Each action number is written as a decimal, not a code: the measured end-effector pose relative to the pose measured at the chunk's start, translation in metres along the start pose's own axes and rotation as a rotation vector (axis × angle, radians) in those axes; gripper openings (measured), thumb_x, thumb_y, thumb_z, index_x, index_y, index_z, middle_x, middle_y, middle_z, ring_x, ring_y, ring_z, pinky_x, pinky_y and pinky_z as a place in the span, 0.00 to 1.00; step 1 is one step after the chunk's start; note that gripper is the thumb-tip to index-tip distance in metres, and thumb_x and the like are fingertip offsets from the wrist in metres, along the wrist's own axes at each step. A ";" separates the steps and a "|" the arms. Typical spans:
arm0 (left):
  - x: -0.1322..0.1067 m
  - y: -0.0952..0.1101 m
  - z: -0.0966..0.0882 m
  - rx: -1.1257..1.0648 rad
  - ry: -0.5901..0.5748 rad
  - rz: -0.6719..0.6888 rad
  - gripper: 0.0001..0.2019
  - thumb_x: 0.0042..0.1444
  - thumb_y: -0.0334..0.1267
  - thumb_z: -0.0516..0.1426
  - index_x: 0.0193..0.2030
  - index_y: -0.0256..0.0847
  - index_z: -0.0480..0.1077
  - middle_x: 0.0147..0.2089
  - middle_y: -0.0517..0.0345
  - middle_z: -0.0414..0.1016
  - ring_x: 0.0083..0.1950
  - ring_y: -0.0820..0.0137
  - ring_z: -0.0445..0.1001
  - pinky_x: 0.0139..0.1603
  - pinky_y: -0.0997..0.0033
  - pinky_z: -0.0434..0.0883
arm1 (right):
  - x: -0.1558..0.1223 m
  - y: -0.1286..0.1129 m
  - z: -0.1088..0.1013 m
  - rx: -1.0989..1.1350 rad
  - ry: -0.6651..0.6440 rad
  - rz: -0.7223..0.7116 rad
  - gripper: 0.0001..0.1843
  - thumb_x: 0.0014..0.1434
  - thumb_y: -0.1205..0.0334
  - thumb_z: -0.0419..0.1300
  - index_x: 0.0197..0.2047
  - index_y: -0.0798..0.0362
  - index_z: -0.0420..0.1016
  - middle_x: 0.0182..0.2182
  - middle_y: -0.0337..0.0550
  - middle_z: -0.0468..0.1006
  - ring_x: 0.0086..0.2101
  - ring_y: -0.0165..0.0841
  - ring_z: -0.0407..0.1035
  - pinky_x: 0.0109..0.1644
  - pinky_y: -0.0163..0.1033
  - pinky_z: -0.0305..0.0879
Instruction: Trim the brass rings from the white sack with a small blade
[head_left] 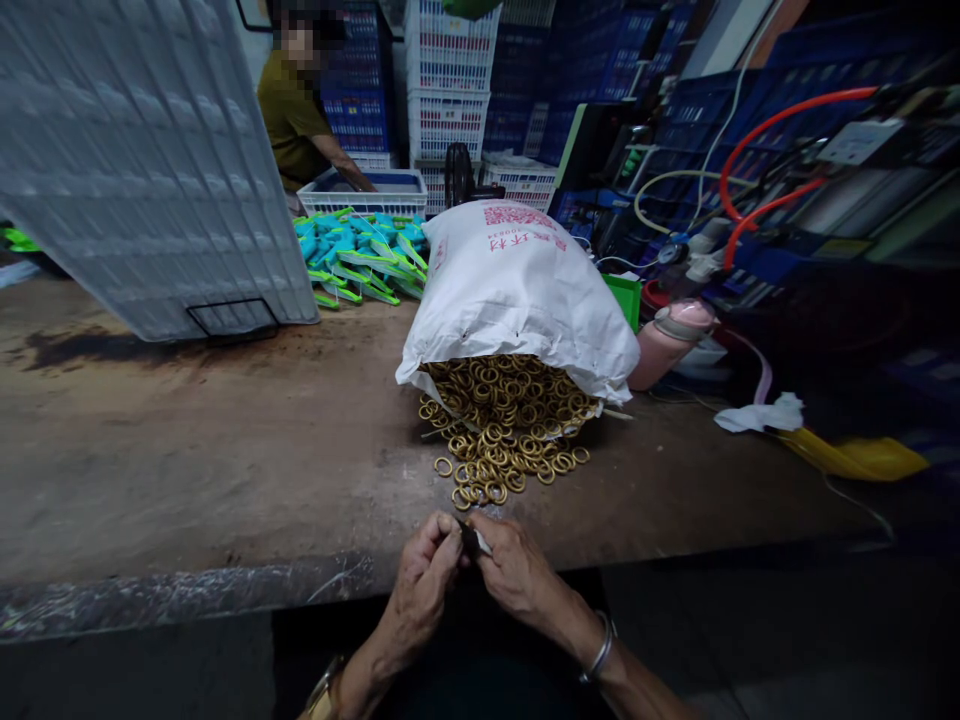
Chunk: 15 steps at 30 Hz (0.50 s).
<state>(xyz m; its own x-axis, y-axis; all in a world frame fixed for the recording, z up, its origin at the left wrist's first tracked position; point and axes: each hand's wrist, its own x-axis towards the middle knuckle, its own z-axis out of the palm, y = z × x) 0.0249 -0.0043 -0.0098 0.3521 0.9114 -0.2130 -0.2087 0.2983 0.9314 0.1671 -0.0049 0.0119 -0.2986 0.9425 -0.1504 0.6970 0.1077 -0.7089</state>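
My left hand [421, 585] and my right hand [514, 565] meet at the near edge of the worn table [225, 470], fingers pinched together on a small dark part [472, 540] held between them. Just beyond them lies a heap of brass rings [499, 440] spilling from the open mouth of a white sack [517, 285] lying on its side. A bracelet sits on my right wrist and a watch on my left.
A large grey ribbed panel [150, 160] leans at the back left. Teal and green parts [360, 260] are piled behind the sack, near a white basket [364, 192] where another person [296, 110] works. Stacked crates, hoses and machinery fill the right; a pink bottle [671, 340] lies there.
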 end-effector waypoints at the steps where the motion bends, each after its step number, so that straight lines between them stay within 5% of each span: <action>1: -0.001 0.000 0.000 0.000 -0.008 0.009 0.17 0.53 0.52 0.53 0.27 0.39 0.60 0.25 0.64 0.59 0.24 0.78 0.54 0.23 0.78 0.54 | -0.001 0.000 0.000 -0.013 -0.005 -0.001 0.10 0.48 0.75 0.46 0.30 0.53 0.64 0.22 0.38 0.69 0.23 0.28 0.60 0.28 0.31 0.49; 10: -0.015 0.015 0.007 -0.248 -0.039 -0.247 0.18 0.47 0.52 0.59 0.28 0.40 0.60 0.20 0.68 0.61 0.15 0.84 0.45 0.15 0.81 0.43 | 0.001 0.024 -0.006 -0.268 0.203 0.211 0.14 0.51 0.74 0.47 0.39 0.53 0.67 0.26 0.40 0.73 0.26 0.30 0.65 0.29 0.34 0.47; 15: -0.011 0.026 0.004 -0.362 0.064 -0.359 0.19 0.40 0.52 0.63 0.28 0.36 0.67 0.23 0.64 0.66 0.18 0.83 0.53 0.17 0.83 0.50 | 0.006 0.032 -0.009 -0.294 0.375 0.355 0.08 0.55 0.67 0.52 0.39 0.50 0.65 0.32 0.41 0.75 0.32 0.32 0.68 0.31 0.34 0.50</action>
<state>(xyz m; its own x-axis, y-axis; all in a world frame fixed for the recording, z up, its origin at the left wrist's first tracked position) 0.0190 -0.0078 0.0183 0.4055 0.7457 -0.5287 -0.3916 0.6643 0.6367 0.1936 0.0076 -0.0054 0.1987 0.9787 -0.0518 0.8794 -0.2014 -0.4315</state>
